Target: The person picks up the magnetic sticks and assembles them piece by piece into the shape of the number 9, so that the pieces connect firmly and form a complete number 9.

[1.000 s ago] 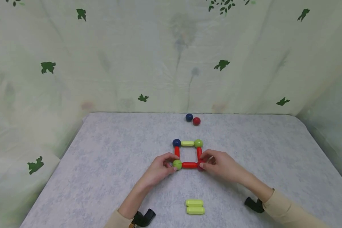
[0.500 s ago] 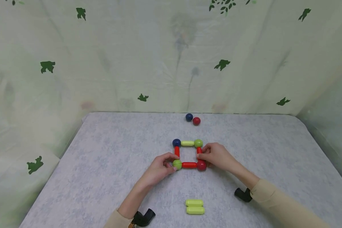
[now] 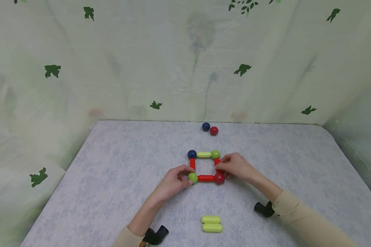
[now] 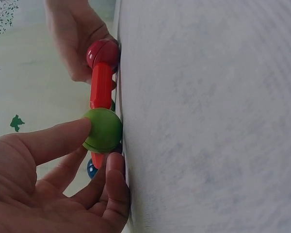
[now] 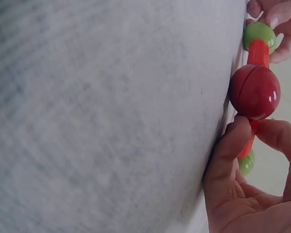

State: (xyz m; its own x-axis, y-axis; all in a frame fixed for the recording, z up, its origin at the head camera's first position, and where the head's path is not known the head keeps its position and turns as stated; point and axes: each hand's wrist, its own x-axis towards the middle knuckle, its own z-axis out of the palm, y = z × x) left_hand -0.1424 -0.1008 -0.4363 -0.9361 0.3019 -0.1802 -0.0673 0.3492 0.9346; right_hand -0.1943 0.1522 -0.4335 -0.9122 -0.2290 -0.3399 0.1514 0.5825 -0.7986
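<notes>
Grey mottled table (image 3: 111, 171): a square of rods and balls (image 3: 204, 155) is laid at centre. Beyond it, blue ball (image 3: 205, 126) touching red ball (image 3: 214, 130). Nearer than it, two green rods (image 3: 211, 223) side by side.

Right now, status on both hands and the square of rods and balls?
Left hand pinches near green ball. Right hand pinches right red rod by red ball. Square closed, flat on grey table. Nothing obstructing.
</notes>
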